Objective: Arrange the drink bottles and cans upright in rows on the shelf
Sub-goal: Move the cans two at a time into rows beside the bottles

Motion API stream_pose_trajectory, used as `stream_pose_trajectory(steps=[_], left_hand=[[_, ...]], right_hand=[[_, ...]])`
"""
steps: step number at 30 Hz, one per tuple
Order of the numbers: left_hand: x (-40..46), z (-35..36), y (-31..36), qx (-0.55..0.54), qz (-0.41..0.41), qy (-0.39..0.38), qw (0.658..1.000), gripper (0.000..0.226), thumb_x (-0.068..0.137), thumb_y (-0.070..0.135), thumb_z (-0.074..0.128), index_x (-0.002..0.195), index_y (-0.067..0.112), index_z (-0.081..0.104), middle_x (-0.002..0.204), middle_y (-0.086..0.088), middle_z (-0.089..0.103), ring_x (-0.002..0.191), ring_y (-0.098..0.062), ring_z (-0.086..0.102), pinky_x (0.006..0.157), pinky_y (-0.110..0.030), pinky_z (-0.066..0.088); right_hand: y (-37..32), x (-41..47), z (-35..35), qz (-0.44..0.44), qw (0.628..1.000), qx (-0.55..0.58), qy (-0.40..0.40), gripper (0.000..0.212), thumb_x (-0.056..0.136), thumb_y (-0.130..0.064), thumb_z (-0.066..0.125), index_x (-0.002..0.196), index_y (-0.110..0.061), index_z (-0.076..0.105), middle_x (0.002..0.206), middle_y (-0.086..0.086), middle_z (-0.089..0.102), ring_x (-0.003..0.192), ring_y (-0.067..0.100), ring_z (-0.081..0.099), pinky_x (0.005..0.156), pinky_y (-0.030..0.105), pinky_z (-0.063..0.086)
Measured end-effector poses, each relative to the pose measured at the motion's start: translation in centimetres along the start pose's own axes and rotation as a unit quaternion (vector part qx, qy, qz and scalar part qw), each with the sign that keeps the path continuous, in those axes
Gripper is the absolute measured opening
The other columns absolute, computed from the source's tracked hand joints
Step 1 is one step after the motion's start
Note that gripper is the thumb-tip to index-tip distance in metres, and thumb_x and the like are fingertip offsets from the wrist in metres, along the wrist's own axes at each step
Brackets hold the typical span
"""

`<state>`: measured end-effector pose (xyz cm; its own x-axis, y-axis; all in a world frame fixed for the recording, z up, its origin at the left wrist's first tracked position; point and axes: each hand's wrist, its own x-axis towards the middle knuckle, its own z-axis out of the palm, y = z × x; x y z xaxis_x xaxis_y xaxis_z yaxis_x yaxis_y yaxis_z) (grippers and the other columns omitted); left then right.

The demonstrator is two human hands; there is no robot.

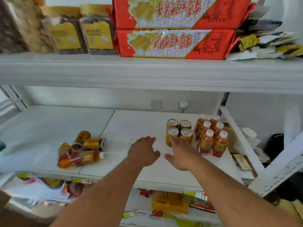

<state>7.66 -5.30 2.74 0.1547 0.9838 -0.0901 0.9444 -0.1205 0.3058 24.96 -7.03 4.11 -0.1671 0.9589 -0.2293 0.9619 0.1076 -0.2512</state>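
Loose pile [82, 149]: on the left of the shelf [49, 122], two cans and about three bottles lie tipped and touching; the round ones could roll toward the front edge if one is pulled out carelessly.
Left hand [144, 151]: fingers spread and relaxed above the bare shelf, holding nothing; it sits between the pile and the cans.
Right hand [182, 154]: open, holding nothing, fingertips at or just before the front-left can; I cannot tell if they touch. A nudge here could topple it into its neighbours.
Standing cans [179, 131]: four gold cans, upright, two by two, pull-tab tops showing.
Standing bottles [212, 136]: six amber bottles with white caps, upright in two rows, just right of the cans, near the shelf's right end.
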Motion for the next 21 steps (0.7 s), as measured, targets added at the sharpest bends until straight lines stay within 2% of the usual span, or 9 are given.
stream_pose_trajectory(steps=[12, 17, 21], left_hand=[[-12.1, 0.0, -0.3, 0.010, -0.055, 0.002, 0.998, 0.071, 0.087, 0.048, 0.053, 0.152, 0.027, 0.032, 0.156, 0.003, 0.034, 0.140, -0.021, 0.034, 0.108, -0.039, 0.036], [-14.9, -0.6, -2.4, 0.001, -0.076, 0.004, 0.997, 0.071, 0.087, 0.047, 0.053, 0.151, 0.028, 0.032, 0.155, 0.006, 0.035, 0.138, -0.021, 0.036, 0.106, -0.042, 0.039], [-16.9, -1.5, -5.6, 0.001, -0.082, 0.024, 0.996, 0.070, 0.087, 0.048, 0.053, 0.151, 0.030, 0.032, 0.155, 0.006, 0.035, 0.138, -0.020, 0.036, 0.105, -0.041, 0.041]], right_hand=[[-3.4, -7.9, 1.4, -0.062, 0.997, 0.026, -0.039, 0.080, 0.100, -0.055, 0.047, 0.161, -0.012, 0.016, 0.168, 0.007, 0.019, 0.152, 0.028, 0.023, 0.120, 0.041, 0.027], [-6.2, -9.9, 2.4, -0.077, 0.996, 0.032, -0.031, 0.076, 0.100, -0.054, 0.049, 0.158, -0.013, 0.022, 0.164, 0.006, 0.029, 0.148, 0.028, 0.030, 0.116, 0.042, 0.033], [-9.5, -10.8, 3.1, -0.083, 0.995, 0.034, -0.032, 0.078, 0.100, -0.053, 0.049, 0.159, -0.013, 0.019, 0.165, 0.006, 0.025, 0.149, 0.028, 0.027, 0.118, 0.042, 0.031]])
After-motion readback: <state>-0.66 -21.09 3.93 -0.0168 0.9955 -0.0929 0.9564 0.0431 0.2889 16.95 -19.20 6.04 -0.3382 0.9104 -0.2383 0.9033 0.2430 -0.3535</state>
